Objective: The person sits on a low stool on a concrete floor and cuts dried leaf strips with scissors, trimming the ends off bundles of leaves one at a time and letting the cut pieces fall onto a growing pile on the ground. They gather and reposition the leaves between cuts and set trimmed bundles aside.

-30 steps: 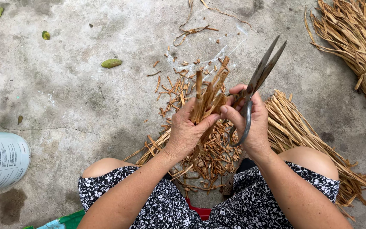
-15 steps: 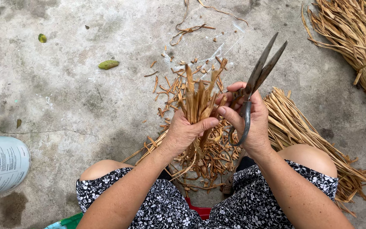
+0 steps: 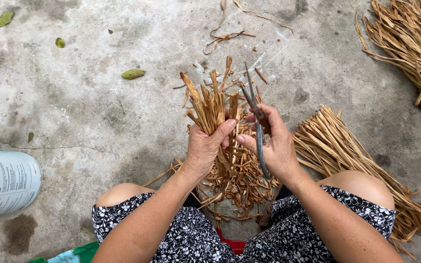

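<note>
A person sits low over a concrete floor (image 3: 98,122), seen from above, knees apart, in a black dress with small white flowers.

The left hand (image 3: 205,148) has its grip closed around a small bunch of dry straw strips (image 3: 213,104), held upright so the ragged tips fan out above the fist. The right hand (image 3: 274,146), just beside the left and touching it at the fingertips, has its grip closed on the handles of a pair of dark metal scissors (image 3: 254,114). The blades point up and away from the grip, close together and nearly shut, right beside the top of the held bunch.

Below both grips, between the knees, lies a heap of short straw offcuts (image 3: 237,178). Out past the right grip a flat sheaf of longer straw (image 3: 337,146) lies on the floor, and farther off a tied straw bundle (image 3: 410,44). Well away from the left grip are a few green leaves (image 3: 132,74) and a pale printed sack (image 3: 3,182).

This looks like the trimming step: the bunch is gathered and the scissors brought up to it. A cut would call for opening the blades and setting them across the uneven tips while the left grip holds the strips firm.
</note>
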Demonstrator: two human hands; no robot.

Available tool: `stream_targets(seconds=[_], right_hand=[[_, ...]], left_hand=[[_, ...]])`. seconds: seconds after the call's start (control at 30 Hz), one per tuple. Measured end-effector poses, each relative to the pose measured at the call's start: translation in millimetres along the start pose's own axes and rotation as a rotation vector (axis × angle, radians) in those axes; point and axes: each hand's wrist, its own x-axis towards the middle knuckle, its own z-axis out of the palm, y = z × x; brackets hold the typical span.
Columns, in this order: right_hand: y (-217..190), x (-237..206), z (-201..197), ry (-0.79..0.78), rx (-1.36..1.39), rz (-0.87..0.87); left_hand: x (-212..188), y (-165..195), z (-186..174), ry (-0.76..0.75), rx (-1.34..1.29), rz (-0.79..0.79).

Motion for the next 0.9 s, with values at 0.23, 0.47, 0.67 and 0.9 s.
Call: stream_targets(seconds=[0.23, 0.47, 0.67, 0.9], right_hand=[[-12, 1, 14, 0.026, -0.287, -0.119], [-20, 4, 22, 0.024, -0.315, -0.105], [-21, 7, 27, 0.078, -0.322, -0.175], [-12, 12, 30, 0.011, -0.048, 0.097]], left_hand=[[-2, 0, -4, 0.035, 0.042, 0.056], [-4, 7, -5, 0.076, 0.033, 0.067], [-2, 6, -7, 0.112, 0.107, 0.028], [2, 10, -15, 0.063, 0.016, 0.067]])
